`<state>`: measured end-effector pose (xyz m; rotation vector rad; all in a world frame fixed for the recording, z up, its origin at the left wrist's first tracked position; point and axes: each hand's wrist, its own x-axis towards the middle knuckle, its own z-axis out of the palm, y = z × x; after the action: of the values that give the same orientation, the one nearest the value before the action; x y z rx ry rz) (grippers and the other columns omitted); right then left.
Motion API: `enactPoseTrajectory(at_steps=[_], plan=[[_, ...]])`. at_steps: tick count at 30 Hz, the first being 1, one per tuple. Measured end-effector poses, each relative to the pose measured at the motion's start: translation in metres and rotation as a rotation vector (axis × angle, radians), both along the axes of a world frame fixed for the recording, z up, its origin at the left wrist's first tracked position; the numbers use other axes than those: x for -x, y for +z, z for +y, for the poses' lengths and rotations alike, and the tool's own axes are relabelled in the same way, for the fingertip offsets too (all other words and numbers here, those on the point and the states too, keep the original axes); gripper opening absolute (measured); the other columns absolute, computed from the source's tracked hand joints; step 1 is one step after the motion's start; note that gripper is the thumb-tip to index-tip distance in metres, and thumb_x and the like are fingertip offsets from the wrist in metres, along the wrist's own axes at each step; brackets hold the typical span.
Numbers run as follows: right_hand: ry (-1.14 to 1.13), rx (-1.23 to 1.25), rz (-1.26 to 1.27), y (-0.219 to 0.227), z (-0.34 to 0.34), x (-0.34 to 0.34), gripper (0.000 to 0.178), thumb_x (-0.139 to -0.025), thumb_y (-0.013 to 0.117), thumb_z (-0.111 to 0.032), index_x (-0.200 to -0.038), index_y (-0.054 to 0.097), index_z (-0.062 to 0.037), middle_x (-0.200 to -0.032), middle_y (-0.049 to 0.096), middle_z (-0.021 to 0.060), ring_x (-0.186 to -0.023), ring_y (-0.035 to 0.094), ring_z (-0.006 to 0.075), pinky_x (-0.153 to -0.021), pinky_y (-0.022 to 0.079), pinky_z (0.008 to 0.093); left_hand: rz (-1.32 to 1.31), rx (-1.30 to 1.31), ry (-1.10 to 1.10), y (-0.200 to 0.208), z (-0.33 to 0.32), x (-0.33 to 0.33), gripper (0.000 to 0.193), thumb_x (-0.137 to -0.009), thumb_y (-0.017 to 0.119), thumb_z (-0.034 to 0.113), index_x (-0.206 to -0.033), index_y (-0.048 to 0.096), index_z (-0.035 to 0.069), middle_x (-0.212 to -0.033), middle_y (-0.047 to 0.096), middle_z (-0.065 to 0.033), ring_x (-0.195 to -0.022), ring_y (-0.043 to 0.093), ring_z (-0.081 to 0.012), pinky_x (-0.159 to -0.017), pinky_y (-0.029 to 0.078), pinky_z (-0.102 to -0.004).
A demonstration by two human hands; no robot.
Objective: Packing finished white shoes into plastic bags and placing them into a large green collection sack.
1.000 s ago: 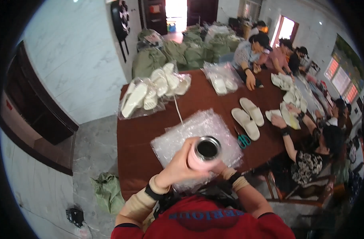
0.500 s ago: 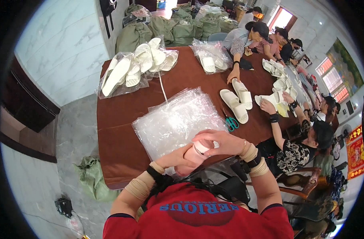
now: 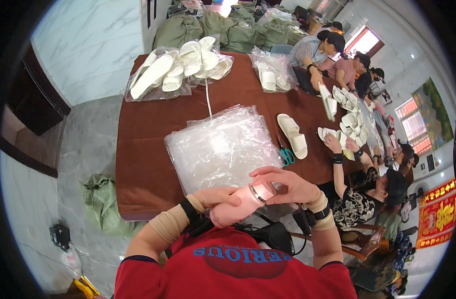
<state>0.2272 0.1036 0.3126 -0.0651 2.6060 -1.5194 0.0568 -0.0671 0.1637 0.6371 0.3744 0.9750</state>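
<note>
A pink bottle with a shiny metal band near its top is tilted in front of my chest, at the near edge of the table. My left hand wraps round its body. The fingers of my right hand close round the top, above the band. Beyond my hands lies a stack of clear plastic bags on the brown tablecloth. Teal-handled scissors lie beside the stack, near a single cream slipper.
Bagged cream slippers cover the far left of the brown table. Another bagged pair lies at the far middle. Co-workers sit along the right, handling slippers. A green sack stands on the floor at left.
The bottle has tipped further over, its top swinging right with my right hand. A co-worker across the table has lifted one slipper of the loose pair, leaving the other lying there.
</note>
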Motion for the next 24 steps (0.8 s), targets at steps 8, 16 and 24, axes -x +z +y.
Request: enactPoseTrajectory(at_steps=[8,16,24], plan=[[-0.041,0.122,-0.080,-0.001,-0.004,-0.008,0.054,-0.077,0.075,-0.004,-0.129,0.059,-0.0088,-0.141,0.046,0.0089,-0.129,0.045,0.0212,-0.097,0.047,0.0314,-0.070,-0.016,-0.076,-0.007,-0.002,-0.006,0.063,-0.091,0.068,0.032,-0.136,0.042,-0.003,-0.113,0.065,-0.0151,-0.095,0.067,-0.0217,-0.085,0.055,-0.0341],[-0.133,0.220,-0.194,-0.010,-0.013,-0.010,0.054,-0.077,0.076,-0.004,-0.128,0.059,-0.0078,-0.139,0.046,0.0066,-0.129,0.044,0.0190,-0.098,0.047,0.0316,-0.053,0.001,-0.061,-0.033,-0.001,-0.014,0.064,-0.089,0.068,0.040,-0.131,0.046,-0.004,-0.111,0.065,-0.0115,-0.097,0.064,-0.0210,-0.089,0.051,-0.0331],[-0.389,-0.117,-0.297,-0.034,-0.013,-0.018,0.051,-0.080,0.077,-0.009,-0.126,0.057,-0.0053,-0.123,0.056,0.0068,-0.094,0.057,0.0090,-0.071,0.051,0.0247,1.033,-0.300,0.335,0.008,0.006,-0.015,0.074,-0.076,0.076,0.048,-0.125,0.049,0.000,-0.108,0.064,-0.0223,-0.100,0.064,-0.0332,-0.086,0.049,-0.0414]])
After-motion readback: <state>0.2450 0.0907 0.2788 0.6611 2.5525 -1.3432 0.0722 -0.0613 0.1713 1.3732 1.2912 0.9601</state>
